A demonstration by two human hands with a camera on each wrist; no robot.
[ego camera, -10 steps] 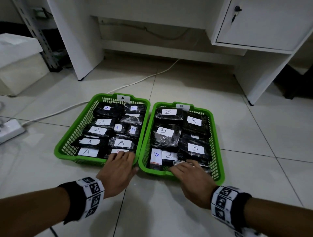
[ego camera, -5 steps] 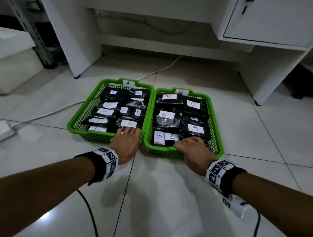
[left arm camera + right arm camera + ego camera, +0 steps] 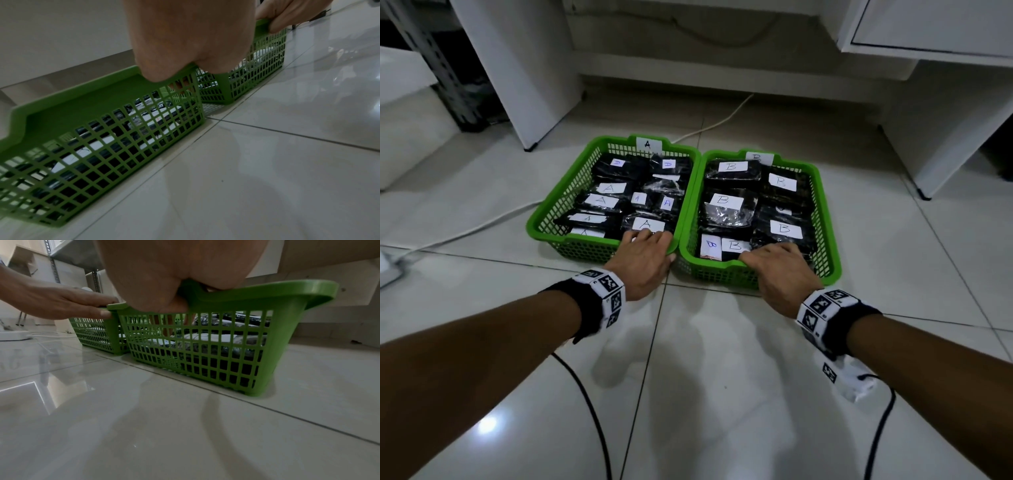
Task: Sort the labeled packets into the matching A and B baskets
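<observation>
Packets point(image 3: 645, 224) are lying flat, labels up, packed side by side in two green mesh baskets sitting edge to edge on the floor, A basket point(image 3: 558, 212) left and B basket point(image 3: 825, 219) right; each looks soft, crinkly, light, best pinched by an edge, while a full basket is likely carrying some weight. Left hand point(image 3: 642, 262) is gripping the A basket's near rim, right hand point(image 3: 780, 270) is gripping the B basket's, fingers curling inside, and both baskets' long axes are running away from the person toward the desk point(image 3: 945, 102).

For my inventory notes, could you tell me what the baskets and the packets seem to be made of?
Baskets: likely moulded plastic, green, with a grid wall and smooth rim. Packets: seemingly glossy clear film over dark contents, crinkled with glints, with white paper-like labels.
</observation>
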